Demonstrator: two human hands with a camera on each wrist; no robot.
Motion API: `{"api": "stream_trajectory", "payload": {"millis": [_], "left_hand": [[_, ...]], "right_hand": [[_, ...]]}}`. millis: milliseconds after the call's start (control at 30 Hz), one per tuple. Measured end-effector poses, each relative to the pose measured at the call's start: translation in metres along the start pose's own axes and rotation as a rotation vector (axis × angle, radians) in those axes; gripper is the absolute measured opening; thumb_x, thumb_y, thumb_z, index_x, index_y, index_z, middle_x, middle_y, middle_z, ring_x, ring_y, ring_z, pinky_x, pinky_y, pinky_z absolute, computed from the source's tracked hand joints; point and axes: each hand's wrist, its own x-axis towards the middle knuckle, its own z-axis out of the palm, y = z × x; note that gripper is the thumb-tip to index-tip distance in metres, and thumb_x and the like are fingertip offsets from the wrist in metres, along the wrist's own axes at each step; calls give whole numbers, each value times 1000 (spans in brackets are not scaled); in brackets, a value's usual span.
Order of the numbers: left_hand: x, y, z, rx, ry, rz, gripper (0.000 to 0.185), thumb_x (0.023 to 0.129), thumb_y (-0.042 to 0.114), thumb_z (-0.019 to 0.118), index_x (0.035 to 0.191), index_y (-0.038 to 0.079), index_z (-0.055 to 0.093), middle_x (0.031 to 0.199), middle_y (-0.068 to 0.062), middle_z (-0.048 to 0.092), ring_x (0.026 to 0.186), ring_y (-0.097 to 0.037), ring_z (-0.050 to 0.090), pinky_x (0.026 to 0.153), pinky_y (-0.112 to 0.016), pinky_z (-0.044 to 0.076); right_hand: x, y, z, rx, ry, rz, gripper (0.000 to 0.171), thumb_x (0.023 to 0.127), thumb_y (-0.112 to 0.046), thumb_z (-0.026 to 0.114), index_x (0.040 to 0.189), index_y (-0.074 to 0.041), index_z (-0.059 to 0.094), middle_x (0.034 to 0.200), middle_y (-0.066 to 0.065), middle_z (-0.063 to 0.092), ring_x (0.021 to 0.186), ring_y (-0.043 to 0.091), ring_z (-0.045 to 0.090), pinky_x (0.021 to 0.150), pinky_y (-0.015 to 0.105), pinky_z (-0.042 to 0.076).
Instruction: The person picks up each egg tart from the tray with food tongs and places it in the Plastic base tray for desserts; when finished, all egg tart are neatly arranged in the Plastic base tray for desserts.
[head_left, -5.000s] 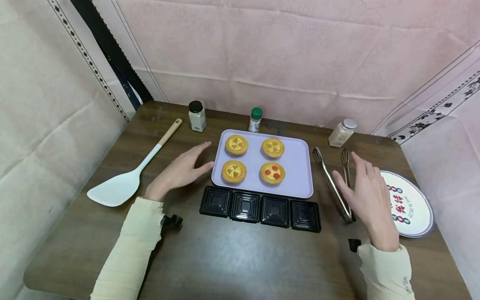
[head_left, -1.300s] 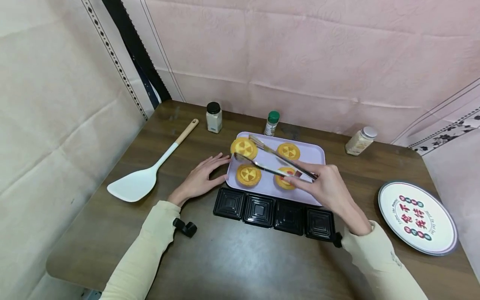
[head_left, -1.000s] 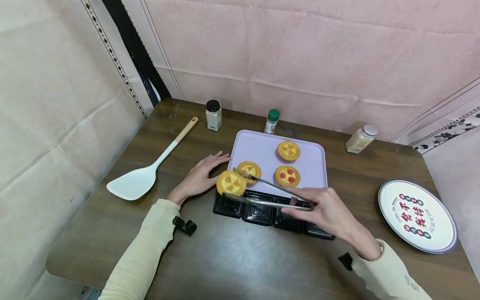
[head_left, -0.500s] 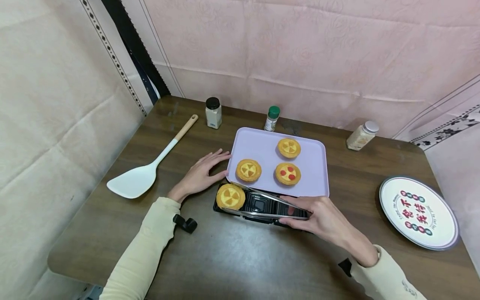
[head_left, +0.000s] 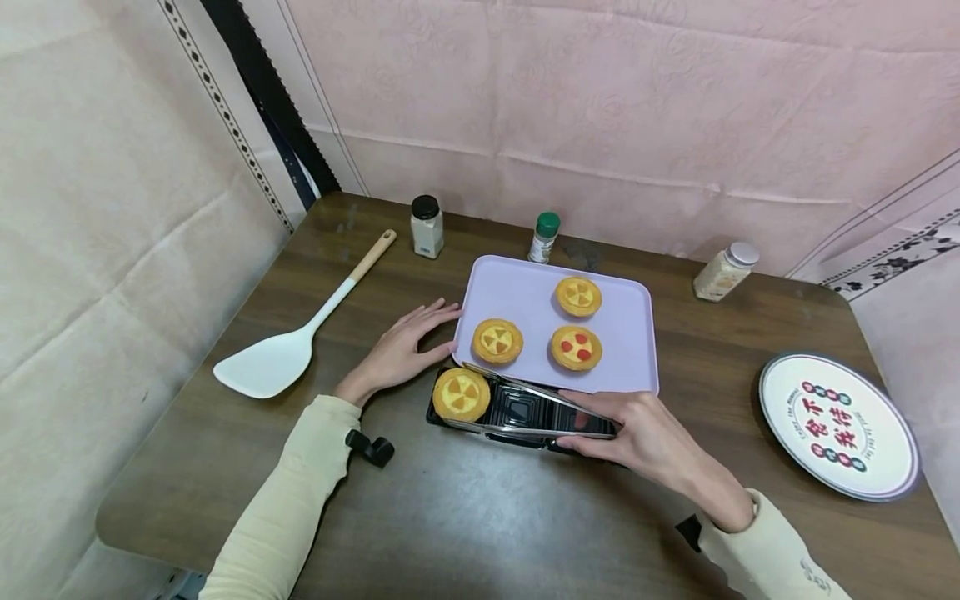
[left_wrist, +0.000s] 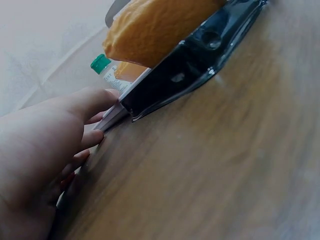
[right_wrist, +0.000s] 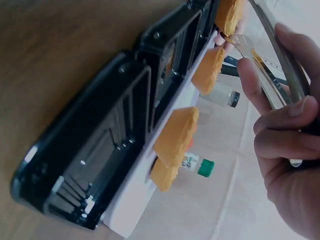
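Observation:
My right hand [head_left: 648, 433] holds metal tongs [right_wrist: 282, 55] between thumb and fingers, above the row of black square trays [head_left: 519, 407]. The ends of the tongs stand on either side of a yellow tart [head_left: 461, 395], which sits in the leftmost black tray; whether they still touch it I cannot tell. On the lavender tray [head_left: 525, 287] lie two plain yellow tarts, one front left [head_left: 497, 341] and one back right [head_left: 578, 297], plus a tart with red dots [head_left: 576, 347]. My left hand [head_left: 405, 346] touches the lavender tray's left edge, fingers spread.
A white spatula [head_left: 262, 364] with a wooden handle lies at left. Behind stand a black-capped jar [head_left: 427, 229], a green-capped bottle [head_left: 543, 239] and a jar with a pale lid [head_left: 724, 273]. At right is a white plate [head_left: 832, 429] with red lettering.
My right hand took up the tongs, lifted the back-left tart from the lavender tray and lowered it into the leftmost black tray. My left hand moved against the lavender tray's edge.

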Motion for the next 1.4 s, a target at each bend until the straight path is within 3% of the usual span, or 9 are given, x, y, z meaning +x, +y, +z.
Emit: {"api": "stream_trajectory", "payload": {"millis": [167, 267, 367, 467, 633, 733, 1000, 1133, 1400], "left_hand": [[0, 2, 0, -10, 2, 6, 57, 98, 46, 58, 149, 26, 44, 153, 6, 38, 146, -18, 21, 117, -46, 13], [0, 2, 0, -7, 9, 6, 56, 97, 44, 59, 149, 26, 45, 153, 6, 38, 145, -17, 22, 117, -46, 14], [0, 1, 0, -1, 16, 7, 56, 97, 44, 59, 149, 26, 45, 153, 6, 38, 146, -18, 22, 117, -47, 14], [-1, 0, 0, -1, 22, 8, 56, 97, 43, 59, 149, 25, 45, 153, 6, 39, 145, -18, 22, 117, -47, 14], [-1, -1, 1, -1, 20, -2, 57, 97, 45, 59, 149, 26, 45, 153, 7, 39, 146, -17, 21, 117, -47, 13], [-1, -1, 2, -1, 24, 2, 57, 97, 45, 59, 148, 25, 45, 153, 6, 39, 145, -17, 22, 117, -47, 14], [-3, 1, 4, -7, 26, 12, 55, 97, 42, 60, 148, 24, 46, 152, 4, 40, 145, -19, 24, 117, -48, 14], [-4, 1, 4, -10, 25, 17, 55, 98, 40, 60, 148, 21, 47, 152, 3, 40, 145, -20, 24, 117, -48, 14], [-2, 2, 2, -2, 28, 17, 55, 98, 43, 59, 148, 24, 46, 152, 4, 40, 145, -20, 23, 117, -48, 15]], "right_hand": [[0, -8, -19, -12, 67, 33, 56, 78, -35, 84, 129, -17, 67, 89, -19, 66, 47, 0, 38, 41, 13, 29], [3, -10, -35, -68, 193, 70, 58, 75, -33, 87, 128, -18, 68, 84, -17, 65, 45, 0, 37, 38, 15, 28], [6, -5, -49, -128, 322, 162, 56, 73, -32, 88, 125, -20, 70, 79, -16, 65, 45, 3, 37, 37, 17, 28], [9, 6, -56, -178, 391, 269, 52, 75, -36, 86, 123, -20, 72, 77, -14, 67, 45, 6, 34, 39, 21, 26], [14, 28, -56, -243, 372, 450, 56, 79, -49, 79, 122, -14, 71, 77, -5, 69, 49, 14, 37, 41, 29, 27], [15, 40, -52, -271, 345, 509, 61, 80, -51, 78, 122, -8, 71, 70, -1, 66, 51, 18, 42, 41, 32, 29], [9, 56, -45, -281, 322, 563, 63, 80, -51, 77, 121, -4, 70, 75, 5, 70, 55, 21, 47, 44, 33, 31], [7, 59, -43, -274, 312, 572, 62, 80, -50, 78, 121, -4, 70, 74, 4, 70, 52, 19, 43, 42, 33, 31], [8, 61, -45, -259, 301, 571, 62, 81, -49, 78, 119, -2, 71, 54, -3, 48, 49, 16, 35, 40, 31, 30]]}}
